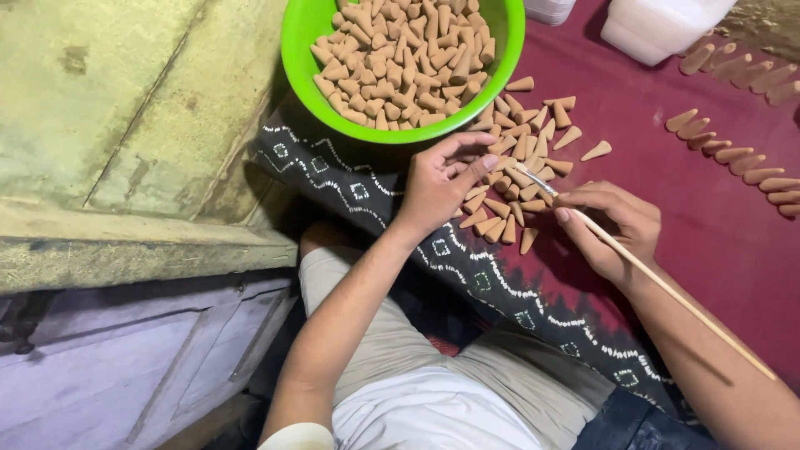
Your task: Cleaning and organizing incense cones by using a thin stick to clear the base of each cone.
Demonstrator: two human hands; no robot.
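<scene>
The left hand lay with fingers loosely curled, its fingertips touching the near edge of a loose pile of tan cones on the maroon cloth; whether it pinched one cone could not be told. The right hand was closed on a thin wooden stick, whose pale tip rested among the cones (its far end ran back along the forearm). Just beyond the pile stood a green bowl heaped with more cones. Farther right, cones lay in rows across the cloth, and white plastic containers sat at the top edge. A patterned dark border edged the cloth near the lap
</scene>
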